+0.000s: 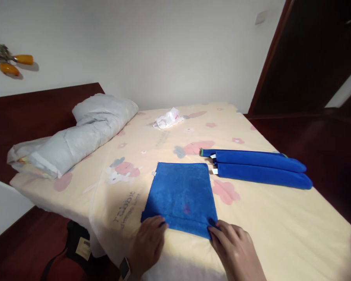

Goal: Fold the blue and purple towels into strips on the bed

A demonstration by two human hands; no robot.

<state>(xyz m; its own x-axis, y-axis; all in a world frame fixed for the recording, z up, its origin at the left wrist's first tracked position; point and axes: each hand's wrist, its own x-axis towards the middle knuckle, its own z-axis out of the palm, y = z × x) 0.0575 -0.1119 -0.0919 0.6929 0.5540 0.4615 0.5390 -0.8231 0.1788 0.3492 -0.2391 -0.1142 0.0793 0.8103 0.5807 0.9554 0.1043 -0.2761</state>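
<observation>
A blue cloth (183,191) lies spread on the bed, its near edge turned over in a narrow fold. My left hand (150,242) has its fingers closed on the near left corner of that fold. At the near right corner, my right hand (234,244) pinches the same folded edge. To the right of the cloth lie several rolled blue cloths (263,173) side by side, with small white tags at their left ends. A watch (124,268) is on my left wrist.
The bed (105,208) has a cream sheet with rabbit and carrot prints. Toward the back lies a crumpled white plastic bag (168,118). A folded grey quilt (84,134) rests along the dark wooden headboard (46,105). A black bag (76,246) sits on the floor at left.
</observation>
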